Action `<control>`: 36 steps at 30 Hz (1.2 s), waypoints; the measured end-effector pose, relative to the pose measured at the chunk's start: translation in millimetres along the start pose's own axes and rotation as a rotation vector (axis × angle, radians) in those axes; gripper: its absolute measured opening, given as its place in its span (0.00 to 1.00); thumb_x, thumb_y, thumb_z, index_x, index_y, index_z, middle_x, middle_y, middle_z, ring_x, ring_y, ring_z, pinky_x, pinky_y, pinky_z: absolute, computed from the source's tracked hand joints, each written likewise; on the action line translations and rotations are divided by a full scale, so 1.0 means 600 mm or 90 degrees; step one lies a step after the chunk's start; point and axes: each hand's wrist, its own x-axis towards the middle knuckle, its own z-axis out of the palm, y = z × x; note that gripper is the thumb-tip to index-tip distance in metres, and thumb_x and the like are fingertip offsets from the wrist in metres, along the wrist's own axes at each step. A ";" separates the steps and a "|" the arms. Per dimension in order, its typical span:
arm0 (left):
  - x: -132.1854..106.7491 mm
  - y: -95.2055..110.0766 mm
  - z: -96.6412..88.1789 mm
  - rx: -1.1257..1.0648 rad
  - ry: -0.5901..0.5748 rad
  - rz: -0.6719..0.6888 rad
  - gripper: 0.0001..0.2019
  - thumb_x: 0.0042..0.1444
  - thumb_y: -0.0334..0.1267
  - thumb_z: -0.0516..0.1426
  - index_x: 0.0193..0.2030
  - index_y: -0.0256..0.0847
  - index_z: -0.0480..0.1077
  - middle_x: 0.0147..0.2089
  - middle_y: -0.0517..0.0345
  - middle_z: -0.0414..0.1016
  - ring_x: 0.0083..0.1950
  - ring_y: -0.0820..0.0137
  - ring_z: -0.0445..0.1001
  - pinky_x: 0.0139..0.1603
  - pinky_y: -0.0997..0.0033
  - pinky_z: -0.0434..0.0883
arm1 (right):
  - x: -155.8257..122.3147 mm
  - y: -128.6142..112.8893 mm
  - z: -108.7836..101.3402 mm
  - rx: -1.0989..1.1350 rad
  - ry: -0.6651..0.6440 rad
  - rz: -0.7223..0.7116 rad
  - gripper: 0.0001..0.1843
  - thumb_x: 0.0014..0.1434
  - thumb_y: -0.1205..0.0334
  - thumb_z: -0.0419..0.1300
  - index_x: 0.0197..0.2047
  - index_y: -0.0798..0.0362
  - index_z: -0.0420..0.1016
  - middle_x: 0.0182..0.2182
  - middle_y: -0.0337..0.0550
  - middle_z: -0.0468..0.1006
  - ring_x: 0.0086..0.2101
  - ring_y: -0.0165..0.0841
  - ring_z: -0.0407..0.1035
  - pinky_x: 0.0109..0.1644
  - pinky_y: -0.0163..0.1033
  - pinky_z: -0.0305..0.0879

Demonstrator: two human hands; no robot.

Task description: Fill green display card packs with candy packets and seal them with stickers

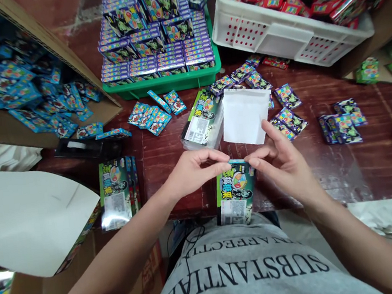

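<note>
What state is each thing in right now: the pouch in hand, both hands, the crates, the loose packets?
Left hand: pinching the pouch's top edge.
Right hand: pinching the same top edge.
Green pouch: held upright, hanging off the table's edge.
Green crate: stacked full of purple boxes.
White crate: heaped with red packets.
Blue packets: loose on the table.
</note>
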 end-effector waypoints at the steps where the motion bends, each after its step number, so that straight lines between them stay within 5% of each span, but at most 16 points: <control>1: -0.003 -0.004 0.000 -0.006 -0.006 0.014 0.09 0.55 0.40 0.67 0.42 0.40 0.79 0.46 0.53 0.83 0.48 0.66 0.80 0.54 0.62 0.76 | -0.006 0.000 -0.006 -0.002 -0.015 -0.009 0.41 0.67 0.54 0.61 0.75 0.35 0.43 0.43 0.42 0.80 0.45 0.41 0.75 0.53 0.55 0.74; 6: -0.005 -0.018 0.013 -0.012 0.017 0.058 0.07 0.56 0.37 0.66 0.42 0.40 0.78 0.46 0.52 0.82 0.47 0.67 0.80 0.52 0.63 0.76 | 0.001 -0.028 -0.039 -0.132 -0.031 -0.120 0.17 0.64 0.57 0.64 0.56 0.40 0.72 0.53 0.45 0.74 0.56 0.42 0.68 0.63 0.54 0.65; 9: -0.003 -0.015 0.023 0.011 0.020 0.073 0.06 0.57 0.36 0.65 0.41 0.39 0.78 0.46 0.52 0.82 0.46 0.67 0.80 0.52 0.64 0.76 | 0.025 -0.050 -0.041 -0.244 -0.165 -0.166 0.06 0.63 0.57 0.65 0.43 0.45 0.75 0.49 0.45 0.74 0.53 0.41 0.69 0.60 0.51 0.65; 12: -0.003 -0.010 0.030 0.033 0.018 0.075 0.06 0.58 0.37 0.65 0.41 0.39 0.78 0.45 0.52 0.82 0.46 0.67 0.80 0.52 0.64 0.76 | 0.042 -0.054 -0.032 -0.324 -0.217 -0.149 0.03 0.64 0.59 0.63 0.41 0.47 0.73 0.44 0.45 0.76 0.47 0.40 0.71 0.53 0.50 0.69; 17: -0.003 -0.007 0.030 0.051 0.026 0.065 0.08 0.59 0.38 0.63 0.44 0.40 0.78 0.46 0.53 0.82 0.47 0.67 0.79 0.54 0.63 0.75 | 0.038 -0.041 -0.022 -0.415 -0.127 -0.183 0.13 0.64 0.59 0.62 0.51 0.47 0.70 0.47 0.47 0.74 0.46 0.40 0.72 0.48 0.47 0.71; 22: -0.033 -0.002 0.034 0.118 0.058 0.073 0.11 0.63 0.40 0.60 0.50 0.41 0.74 0.50 0.53 0.79 0.52 0.65 0.78 0.58 0.60 0.74 | 0.032 -0.019 -0.021 -0.480 -0.156 -0.224 0.07 0.69 0.56 0.58 0.47 0.44 0.75 0.46 0.42 0.77 0.46 0.38 0.74 0.49 0.45 0.70; 24: -0.057 -0.006 0.050 0.161 0.108 0.072 0.22 0.59 0.44 0.64 0.58 0.42 0.69 0.57 0.49 0.75 0.58 0.61 0.74 0.63 0.55 0.71 | 0.050 -0.008 -0.008 -0.475 -0.176 -0.204 0.08 0.70 0.54 0.57 0.48 0.43 0.75 0.46 0.40 0.79 0.44 0.37 0.75 0.48 0.44 0.70; 27: -0.089 -0.021 0.078 0.213 0.230 0.036 0.55 0.43 0.53 0.72 0.72 0.41 0.49 0.70 0.37 0.56 0.70 0.50 0.62 0.68 0.47 0.67 | 0.096 -0.009 0.037 -0.390 -0.232 -0.207 0.10 0.70 0.53 0.57 0.48 0.44 0.76 0.46 0.41 0.80 0.44 0.37 0.76 0.47 0.43 0.71; 29: -0.103 -0.030 0.077 0.243 0.340 0.023 0.62 0.42 0.50 0.73 0.75 0.41 0.38 0.72 0.34 0.49 0.73 0.46 0.57 0.68 0.44 0.66 | 0.129 -0.019 0.076 -0.319 -0.280 -0.248 0.12 0.70 0.52 0.56 0.49 0.45 0.77 0.46 0.42 0.80 0.46 0.37 0.76 0.51 0.43 0.72; 31: -0.117 -0.031 0.041 0.277 0.499 0.026 0.56 0.49 0.42 0.69 0.75 0.41 0.37 0.70 0.35 0.51 0.71 0.49 0.59 0.69 0.46 0.65 | 0.156 -0.026 0.112 -0.323 -0.270 -0.295 0.16 0.71 0.51 0.54 0.55 0.48 0.75 0.52 0.47 0.79 0.52 0.39 0.74 0.58 0.46 0.70; 34: -0.145 -0.020 -0.076 0.306 0.745 -0.001 0.42 0.54 0.38 0.65 0.72 0.40 0.49 0.65 0.40 0.62 0.65 0.56 0.67 0.68 0.51 0.66 | 0.180 -0.008 0.146 -0.521 -0.169 -0.310 0.31 0.68 0.49 0.57 0.67 0.61 0.65 0.64 0.62 0.69 0.63 0.49 0.64 0.67 0.55 0.61; 36: -0.171 -0.013 -0.173 0.283 0.762 -0.060 0.35 0.53 0.40 0.66 0.66 0.37 0.59 0.55 0.47 0.73 0.54 0.60 0.75 0.61 0.52 0.71 | 0.178 0.019 0.158 -0.677 -0.148 -0.288 0.39 0.65 0.48 0.62 0.68 0.69 0.62 0.66 0.70 0.63 0.66 0.57 0.58 0.69 0.59 0.57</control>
